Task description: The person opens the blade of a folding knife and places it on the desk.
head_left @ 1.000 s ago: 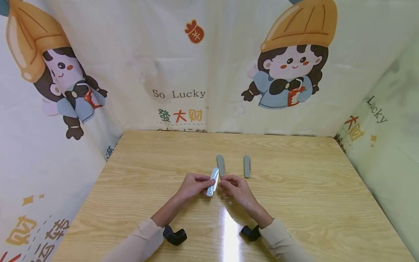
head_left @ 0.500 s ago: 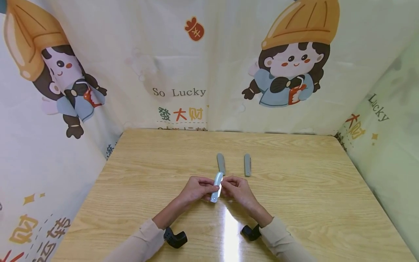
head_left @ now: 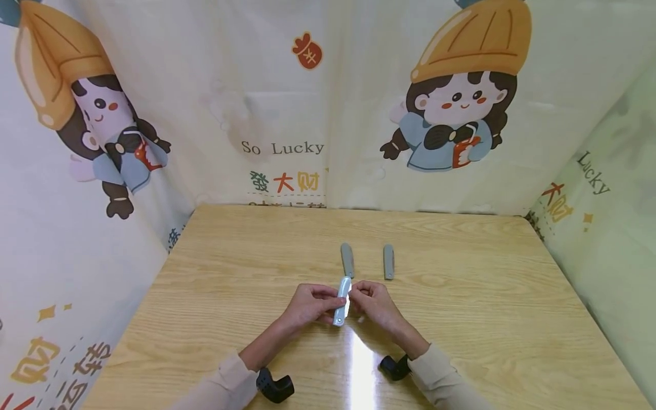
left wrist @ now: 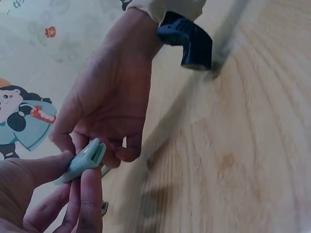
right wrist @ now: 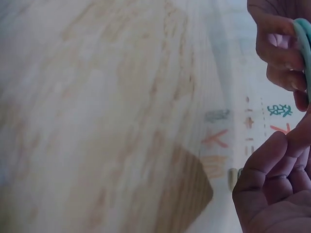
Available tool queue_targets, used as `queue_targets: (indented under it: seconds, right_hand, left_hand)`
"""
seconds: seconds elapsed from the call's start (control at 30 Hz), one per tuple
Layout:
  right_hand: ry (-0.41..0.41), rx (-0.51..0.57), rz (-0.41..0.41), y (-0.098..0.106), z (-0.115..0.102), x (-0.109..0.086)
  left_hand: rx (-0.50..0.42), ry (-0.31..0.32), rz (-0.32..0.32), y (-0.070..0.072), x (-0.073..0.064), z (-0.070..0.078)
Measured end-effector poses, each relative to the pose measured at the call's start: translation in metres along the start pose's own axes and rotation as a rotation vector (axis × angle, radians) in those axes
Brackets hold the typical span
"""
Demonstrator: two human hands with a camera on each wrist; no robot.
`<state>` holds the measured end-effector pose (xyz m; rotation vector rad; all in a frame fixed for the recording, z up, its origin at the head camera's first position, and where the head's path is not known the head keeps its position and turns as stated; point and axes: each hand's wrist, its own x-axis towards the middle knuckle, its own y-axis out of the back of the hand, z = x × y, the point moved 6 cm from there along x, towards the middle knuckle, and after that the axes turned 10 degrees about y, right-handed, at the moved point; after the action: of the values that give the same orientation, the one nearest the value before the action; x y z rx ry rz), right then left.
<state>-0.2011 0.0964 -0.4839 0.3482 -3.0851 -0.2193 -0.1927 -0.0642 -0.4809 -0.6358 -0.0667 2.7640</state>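
Observation:
A folding knife with a pale blue-green handle (head_left: pixel 340 314) is held over the table between my two hands. My left hand (head_left: pixel 307 304) grips that handle, thumb on top and fingers underneath. Along its right side shows a thin bright blade (head_left: pixel 347 308), mostly folded in. Curled thumb and forefinger of my right hand (head_left: pixel 378 306) pinch at the blade's edge near the upper end. The left wrist view shows the slotted end of the knife (left wrist: pixel 83 162) facing the camera. In the right wrist view only part of the handle (right wrist: pixel 302 39) appears at the edge.
Two grey-green folded knives lie beyond the hands, a left one (head_left: pixel 347 259) just past the held knife and a right one (head_left: pixel 389 262). The wooden table (head_left: pixel 461 307) meets a printed cloth (head_left: pixel 359 114) at its back. Black wrist devices (head_left: pixel 275 387) hang under both sleeves.
Both hands and the knife have come slightly nearer the body and to the right. My right fingers, beside the knife a second ago, have closed in on the blade. The two table knives stay put.

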Motion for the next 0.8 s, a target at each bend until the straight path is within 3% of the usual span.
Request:
queue_targets:
  seconds: [0.27,0.57,0.67,0.8]
  right_hand:
    - [0.0,-0.034,0.034,0.004,-0.0024,-0.0031]
    - [0.028,0.009,0.019,0.0027,-0.0002,-0.0047]
    - [0.03,0.011,-0.004,0.0029,-0.0005,-0.0059]
    - [0.035,0.056,-0.088,0.0007,-0.0002,-0.0085]
  left_hand:
    - [-0.04,-0.013,0.011,-0.0029,-0.0045,-0.0006]
    - [-0.039,-0.011,0.024,0.0016,-0.0025,-0.0033]
    - [-0.014,-0.01,0.0,0.0034,-0.0014,-0.0044]
    - [0.057,0.005,-0.082,0.0017,-0.0007,-0.0056]
